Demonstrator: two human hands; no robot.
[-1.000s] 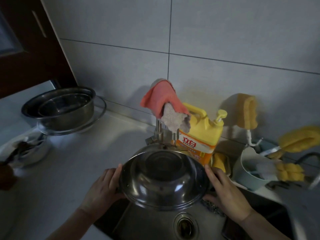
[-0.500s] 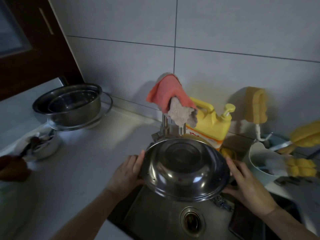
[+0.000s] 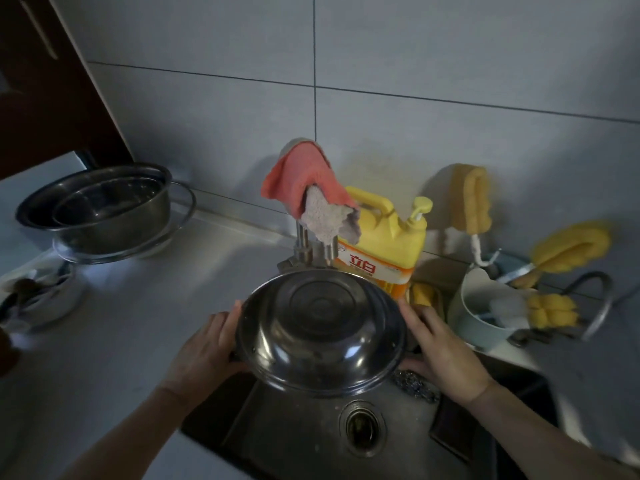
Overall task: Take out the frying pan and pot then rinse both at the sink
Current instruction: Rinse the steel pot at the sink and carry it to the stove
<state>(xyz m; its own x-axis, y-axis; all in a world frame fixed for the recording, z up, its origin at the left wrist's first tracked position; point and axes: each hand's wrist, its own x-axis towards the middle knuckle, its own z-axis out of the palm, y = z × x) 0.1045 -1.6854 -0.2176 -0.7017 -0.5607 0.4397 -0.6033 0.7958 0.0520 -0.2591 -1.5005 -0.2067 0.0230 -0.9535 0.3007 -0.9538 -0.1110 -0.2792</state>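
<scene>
A shiny steel pot (image 3: 320, 332) is held above the sink (image 3: 311, 438), tipped so its inside faces me. My left hand (image 3: 204, 351) grips its left side, where a dark handle stub shows by my fingers. My right hand (image 3: 446, 351) grips the right side, thumb along the rim. The pot sits just below the faucet (image 3: 306, 242), which has a pink cloth (image 3: 301, 176) and a grey rag draped over it. No water stream is visible. No frying pan shows in view.
Nested steel bowls (image 3: 100, 209) stand on the counter at far left, above a white dish of utensils (image 3: 38, 299). A yellow detergent jug (image 3: 384, 247), a pale blue bowl (image 3: 485, 313) and yellow sponges sit behind the sink. A steel scourer (image 3: 414, 384) lies by the drain (image 3: 362, 426).
The pot and both hands stay in the same grip over the sink; mainly my head has shifted, so the scene has slid in the frame.
</scene>
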